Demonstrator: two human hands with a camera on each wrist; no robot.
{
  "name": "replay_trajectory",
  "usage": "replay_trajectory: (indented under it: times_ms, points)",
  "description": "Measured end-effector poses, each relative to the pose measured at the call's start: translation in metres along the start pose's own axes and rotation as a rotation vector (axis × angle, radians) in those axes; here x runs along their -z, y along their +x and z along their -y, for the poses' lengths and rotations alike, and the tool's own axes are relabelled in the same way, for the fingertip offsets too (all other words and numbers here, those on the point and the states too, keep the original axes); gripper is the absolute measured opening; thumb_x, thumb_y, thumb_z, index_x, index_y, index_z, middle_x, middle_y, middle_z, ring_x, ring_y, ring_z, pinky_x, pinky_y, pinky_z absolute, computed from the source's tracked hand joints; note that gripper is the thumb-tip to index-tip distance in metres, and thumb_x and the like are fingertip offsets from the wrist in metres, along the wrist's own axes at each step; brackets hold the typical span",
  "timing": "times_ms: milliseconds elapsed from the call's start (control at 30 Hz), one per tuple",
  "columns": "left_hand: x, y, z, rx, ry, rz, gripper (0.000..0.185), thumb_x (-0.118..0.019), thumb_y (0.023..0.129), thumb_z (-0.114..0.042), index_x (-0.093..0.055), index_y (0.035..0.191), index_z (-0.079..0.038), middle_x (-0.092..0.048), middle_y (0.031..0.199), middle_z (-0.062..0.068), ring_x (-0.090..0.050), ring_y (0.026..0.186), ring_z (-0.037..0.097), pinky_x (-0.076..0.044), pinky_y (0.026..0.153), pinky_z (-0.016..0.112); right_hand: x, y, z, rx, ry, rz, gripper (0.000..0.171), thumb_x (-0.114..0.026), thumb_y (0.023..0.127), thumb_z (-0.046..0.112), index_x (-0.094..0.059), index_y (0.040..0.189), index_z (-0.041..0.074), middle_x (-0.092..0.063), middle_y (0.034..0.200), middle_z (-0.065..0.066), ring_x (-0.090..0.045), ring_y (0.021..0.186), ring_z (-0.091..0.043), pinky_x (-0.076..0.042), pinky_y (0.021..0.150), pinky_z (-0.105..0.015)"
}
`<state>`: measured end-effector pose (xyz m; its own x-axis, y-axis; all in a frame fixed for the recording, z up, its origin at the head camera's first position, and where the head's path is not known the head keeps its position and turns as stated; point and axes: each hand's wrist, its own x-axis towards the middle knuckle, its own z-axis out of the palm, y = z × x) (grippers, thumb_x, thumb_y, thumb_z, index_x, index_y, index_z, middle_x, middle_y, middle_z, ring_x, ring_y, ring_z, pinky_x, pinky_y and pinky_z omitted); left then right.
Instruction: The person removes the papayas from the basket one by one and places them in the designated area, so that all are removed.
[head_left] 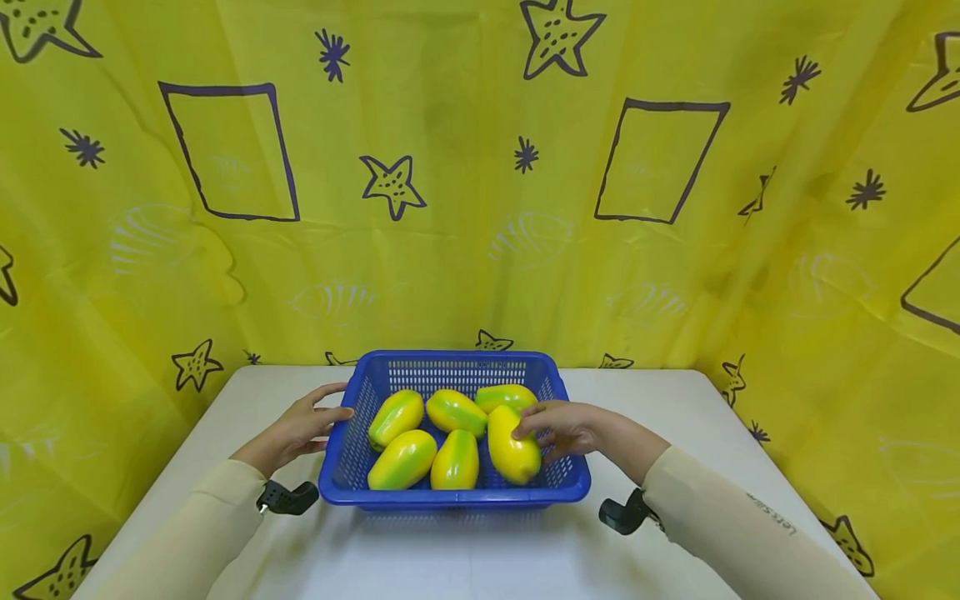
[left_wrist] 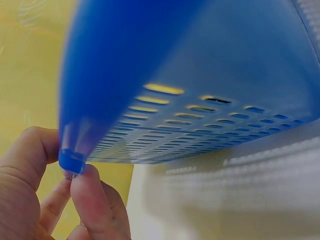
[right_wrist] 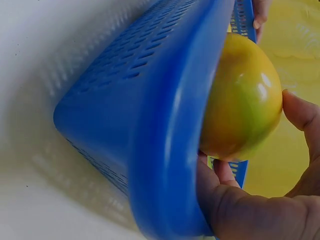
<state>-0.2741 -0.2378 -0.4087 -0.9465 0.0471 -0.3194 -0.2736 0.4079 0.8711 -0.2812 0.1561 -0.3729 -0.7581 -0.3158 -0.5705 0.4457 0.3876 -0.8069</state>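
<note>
A blue plastic basket (head_left: pixel 453 498) with slotted walls stands on the table and holds several glossy yellow-green papayas, among them one papaya (head_left: pixel 402 460) at the front left. My left hand (head_left: pixel 300 427) pinches the basket's left rim between thumb and fingers; the left wrist view shows the rim (left_wrist: pixel 72 159) between them. At the basket's right side, my right hand (head_left: pixel 568 423) grips the rightmost papaya (head_left: pixel 512 454), thumb on one side and fingers on the other. That papaya (right_wrist: pixel 245 100) is tilted in the right wrist view, partly hidden behind the basket's rim.
The white table (head_left: pixel 652 417) extends to both sides of the basket. Behind it and at the sides hangs a yellow curtain (head_left: pixel 465 275) with dark stars and frames drawn on it. Both wrists carry dark strapped cameras.
</note>
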Motion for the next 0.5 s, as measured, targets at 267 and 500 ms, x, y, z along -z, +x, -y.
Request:
replay_trajectory:
  times_ms: [267,500]
  points:
    - [0.0,-0.001,0.0,-0.001,-0.001,0.002,0.074,-0.061,0.096,-0.026,-0.02,0.156,-0.012,-0.05,0.139,0.03,-0.061,0.115,0.042,-0.059,0.081,0.04,0.007,-0.005,0.009,0.004,0.013,0.023,0.068,-0.068,0.085,0.009,-0.035,0.143,-0.005,-0.042,0.138,-0.024,-0.042,0.129,-0.047,-0.043,0.103,-0.061]
    - [0.0,-0.001,0.0,-0.01,-0.016,0.008,0.074,-0.061,0.096,-0.026,-0.02,0.156,-0.012,-0.051,0.138,0.03,-0.061,0.115,0.042,-0.059,0.082,0.041,0.015,-0.008,0.019,-0.007,0.014,0.012,0.071,-0.069,0.084,0.011,-0.034,0.144,-0.002,-0.037,0.142,-0.025,-0.044,0.128,-0.048,-0.047,0.099,-0.058]
